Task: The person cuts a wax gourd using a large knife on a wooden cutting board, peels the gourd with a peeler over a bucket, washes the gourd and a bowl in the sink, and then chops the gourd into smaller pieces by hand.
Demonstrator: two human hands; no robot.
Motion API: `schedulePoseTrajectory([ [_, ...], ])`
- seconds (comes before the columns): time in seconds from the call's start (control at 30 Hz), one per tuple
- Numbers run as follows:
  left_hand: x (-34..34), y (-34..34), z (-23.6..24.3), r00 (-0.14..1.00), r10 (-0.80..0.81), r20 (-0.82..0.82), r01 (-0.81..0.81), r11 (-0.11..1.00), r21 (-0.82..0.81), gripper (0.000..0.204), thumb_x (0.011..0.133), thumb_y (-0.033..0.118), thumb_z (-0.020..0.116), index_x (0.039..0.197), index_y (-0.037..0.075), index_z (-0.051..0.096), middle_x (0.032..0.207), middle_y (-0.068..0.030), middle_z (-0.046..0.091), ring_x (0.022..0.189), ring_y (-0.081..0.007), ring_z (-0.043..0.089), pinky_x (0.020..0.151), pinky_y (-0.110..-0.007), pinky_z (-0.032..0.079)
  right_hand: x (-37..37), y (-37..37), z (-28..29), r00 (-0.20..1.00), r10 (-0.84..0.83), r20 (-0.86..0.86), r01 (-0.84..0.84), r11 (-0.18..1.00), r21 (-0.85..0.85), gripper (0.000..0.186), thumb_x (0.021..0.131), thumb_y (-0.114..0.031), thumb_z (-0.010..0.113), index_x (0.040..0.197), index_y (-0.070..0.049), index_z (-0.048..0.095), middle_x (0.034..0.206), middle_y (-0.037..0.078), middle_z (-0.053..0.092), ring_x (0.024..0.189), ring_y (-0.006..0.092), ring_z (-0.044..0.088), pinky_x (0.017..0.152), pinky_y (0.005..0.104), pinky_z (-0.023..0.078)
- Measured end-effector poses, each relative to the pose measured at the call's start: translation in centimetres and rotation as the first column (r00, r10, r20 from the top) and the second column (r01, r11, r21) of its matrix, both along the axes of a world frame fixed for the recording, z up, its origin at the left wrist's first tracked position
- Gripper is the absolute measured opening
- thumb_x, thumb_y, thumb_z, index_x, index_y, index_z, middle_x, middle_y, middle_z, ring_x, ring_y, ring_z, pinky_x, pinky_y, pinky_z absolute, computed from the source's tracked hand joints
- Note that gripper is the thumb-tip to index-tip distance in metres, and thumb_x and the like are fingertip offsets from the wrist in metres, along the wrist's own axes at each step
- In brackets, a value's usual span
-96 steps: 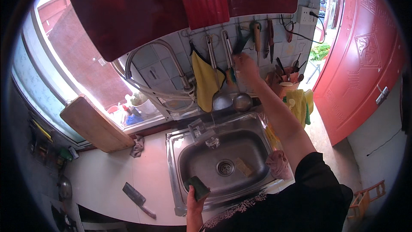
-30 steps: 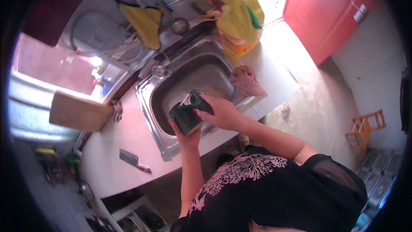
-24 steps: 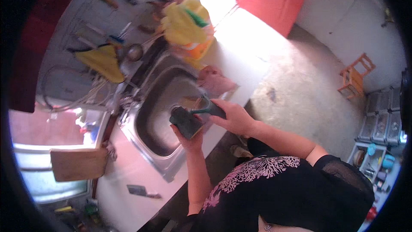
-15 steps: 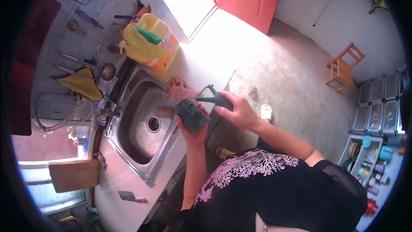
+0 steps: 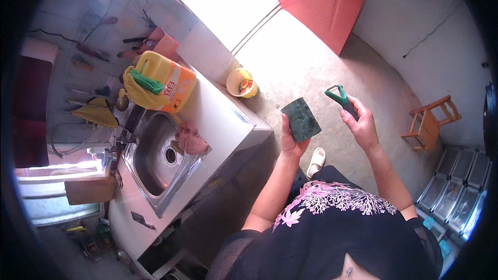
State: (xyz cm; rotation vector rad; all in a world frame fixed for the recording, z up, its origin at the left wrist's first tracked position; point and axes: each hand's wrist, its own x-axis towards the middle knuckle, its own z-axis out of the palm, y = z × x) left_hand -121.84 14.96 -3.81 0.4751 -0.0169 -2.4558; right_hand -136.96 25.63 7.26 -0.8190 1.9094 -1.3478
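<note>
My left hand (image 5: 293,145) is closed around the lower edge of a dark green, mottled, four-sided piece (image 5: 302,119), which resembles a chunk of thick-skinned gourd. Its green face is turned up toward me. To the right, my right hand (image 5: 364,128) grips the dark handle of a green peeler (image 5: 341,96). The peeler's forked head points up and left, apart from the green piece. Both hands are over the floor, off to the right of the counter.
On the left, the counter (image 5: 228,119) holds a steel sink (image 5: 149,173), a pink cloth (image 5: 191,140) and a yellow-orange jug (image 5: 179,85). A yellow bucket (image 5: 251,89) stands on the floor beyond its corner. A wooden stool (image 5: 429,124) is at right, a red door (image 5: 321,10) at the far end.
Both hands have moved right, away from the sink, with the green piece and the peeler still held. The hands are farther apart, and the bucket has come into view.
</note>
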Motion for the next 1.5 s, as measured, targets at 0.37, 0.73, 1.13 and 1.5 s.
schedulePoseTrajectory([
  [0.37,-5.0,-14.8,-2.8,0.944,0.327,-0.036,-0.327,0.945,0.008,0.066,0.085,0.056,0.049,0.124,0.003,0.045,0.112,-0.0182,0.055,0.099,-0.028,0.057,0.091,-0.04,0.045,-6.5,-18.5,-4.6,0.927,0.374,-0.031,-0.374,0.927,0.012,0.042,0.083,-0.021,0.063,0.115,0.004,0.053,0.095,0.012,0.063,0.09,0.0148,0.058,0.079,0.029,0.046],
  [0.73,-7.9,-30.0,-11.9,0.784,0.603,0.147,-0.617,0.782,0.082,0.053,0.088,0.05,0.048,0.124,0.011,0.048,0.116,-0.0126,0.057,0.094,-0.0264,0.059,0.086,-0.04,0.048,-10.9,-41.1,-12.2,0.764,0.64,-0.081,-0.636,0.768,0.067,0.046,0.083,-0.025,0.063,0.119,0.001,0.051,0.098,0.016,0.063,0.089,0.0192,0.061,0.079,0.0305,0.046],
  [1.13,-8.0,-38.6,-24.8,0.6,0.719,0.351,-0.723,0.675,-0.146,0.066,0.085,0.059,0.048,0.126,0.008,0.045,0.118,-0.0064,0.056,0.106,-0.0198,0.056,0.092,-0.037,0.045,-6.8,-55.5,-28.3,0.514,0.857,-0.048,-0.858,0.514,-0.014,0.053,0.085,-0.028,0.061,0.129,-0.005,0.044,0.098,0.021,0.063,0.088,0.0297,0.064,0.076,0.0364,0.049],
  [1.5,-6.9,-41.2,-43.1,0.393,0.825,0.407,-0.828,0.51,-0.234,0.068,0.082,0.053,0.059,0.128,0.006,0.043,0.122,-0.0059,0.053,0.11,-0.0186,0.052,0.095,-0.035,0.041,-4.4,-58.8,-47.3,0.404,0.901,-0.159,-0.915,0.399,-0.061,0.053,0.084,-0.029,0.062,0.128,-0.005,0.044,0.097,0.021,0.063,0.087,0.0323,0.063,0.075,0.0377,0.049],
])
